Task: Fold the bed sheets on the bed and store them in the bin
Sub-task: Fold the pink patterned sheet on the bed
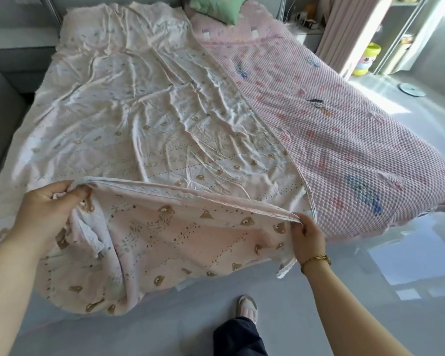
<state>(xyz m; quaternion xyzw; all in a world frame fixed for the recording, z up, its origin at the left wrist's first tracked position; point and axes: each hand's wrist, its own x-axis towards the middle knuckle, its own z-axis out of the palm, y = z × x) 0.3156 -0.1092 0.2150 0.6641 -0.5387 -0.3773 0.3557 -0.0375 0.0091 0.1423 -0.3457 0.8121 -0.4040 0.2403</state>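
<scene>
A pale pink bed sheet (144,119) printed with small brown bears lies wrinkled over the left and middle of the bed. Its near edge is lifted off the mattress and hangs down toward the floor. My left hand (45,209) grips that raised edge at its left corner. My right hand (307,235), with a gold bracelet on the wrist, pinches the same edge at the right corner. The fabric stretches between the two hands. No bin is in view.
A pink textured cover (344,140) with cartoon prints spreads over the right side of the bed. A green pillow (219,6) lies at the head. Grey floor (357,291) runs along the foot; my slippered foot (247,307) stands there. Shelves and a curtain stand at the far right.
</scene>
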